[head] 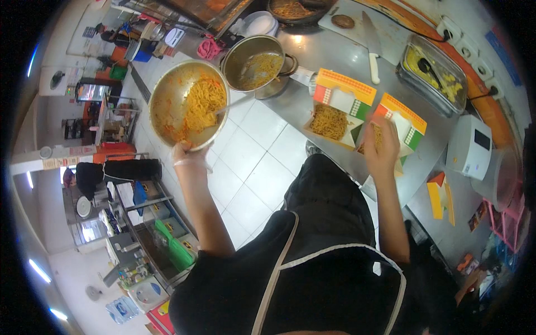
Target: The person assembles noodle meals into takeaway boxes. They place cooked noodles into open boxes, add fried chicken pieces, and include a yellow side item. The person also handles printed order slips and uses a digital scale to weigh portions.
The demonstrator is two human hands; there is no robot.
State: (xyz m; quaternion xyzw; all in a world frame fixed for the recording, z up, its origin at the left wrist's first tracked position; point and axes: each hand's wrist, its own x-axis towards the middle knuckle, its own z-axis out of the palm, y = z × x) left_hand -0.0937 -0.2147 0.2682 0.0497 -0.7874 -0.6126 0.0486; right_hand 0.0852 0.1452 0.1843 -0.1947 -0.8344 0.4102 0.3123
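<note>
My left hand, in a clear plastic glove, grips the rim of a metal mixing bowl. The bowl tilts over the floor, with yellow noodles, orange bits and a utensil inside. Over a second noodle-filled carton is my right hand, slightly blurred. Its fingers cover part of the noodles; whether they pinch anything is hidden. Beside it stands another lidded carton, opened, with brown-yellow noodles in it. Both cartons rest near the edge of a steel counter.
A large pot with noodle remnants stands behind the bowl. Farther along are a knife on a white cutting board, a glass dish of yellow food, and a white device. Another person's hand shows at lower right.
</note>
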